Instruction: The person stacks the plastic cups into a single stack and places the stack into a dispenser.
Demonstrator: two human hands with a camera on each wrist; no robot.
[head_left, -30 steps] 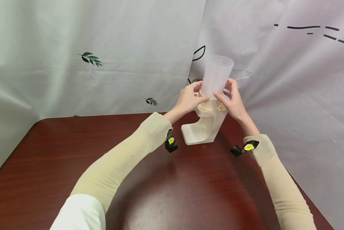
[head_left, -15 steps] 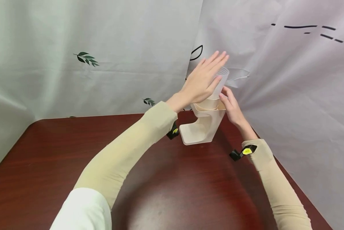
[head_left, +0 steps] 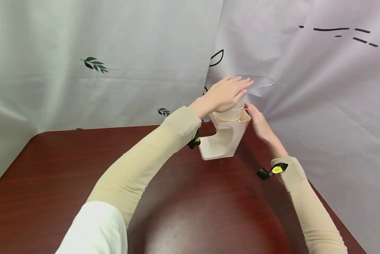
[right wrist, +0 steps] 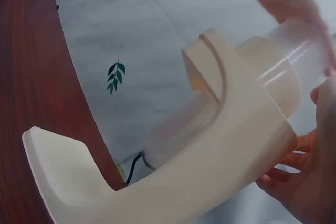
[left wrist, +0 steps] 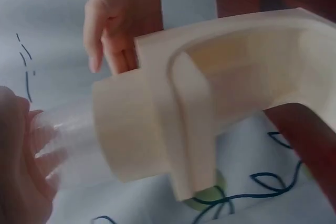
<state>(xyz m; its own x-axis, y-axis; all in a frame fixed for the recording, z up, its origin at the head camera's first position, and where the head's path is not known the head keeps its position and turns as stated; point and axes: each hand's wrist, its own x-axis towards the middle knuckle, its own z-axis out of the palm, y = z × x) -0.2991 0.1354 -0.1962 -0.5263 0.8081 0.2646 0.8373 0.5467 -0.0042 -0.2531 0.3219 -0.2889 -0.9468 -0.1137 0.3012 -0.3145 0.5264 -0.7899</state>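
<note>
A cream cup dispenser [head_left: 237, 135] stands near the table's back edge, with a round collar [left wrist: 128, 127] on its top. A stack of clear plastic cups [left wrist: 76, 142] sits in the collar. Below the dispenser's top, the clear lower part of the stack [right wrist: 181, 124] shows in the right wrist view. My left hand [head_left: 226, 93] lies flat over the upper end of the stack, fingers straight, palm on the cups. My right hand [head_left: 258, 121] is beside the collar on the right, fingers loosely bent, fingertips right at the dispenser's side.
The dark red wooden table [head_left: 177, 197] spreads out in front of the dispenser. White cloth with leaf prints [head_left: 139, 53] hangs close behind and to the right. A dark cord-like line [right wrist: 135, 167] shows near the table edge in the right wrist view.
My left hand has left the stack's side, gone over its top and come down; the cups have sunk deeper into the dispenser. My right hand has slid slightly lower, off the cups.
</note>
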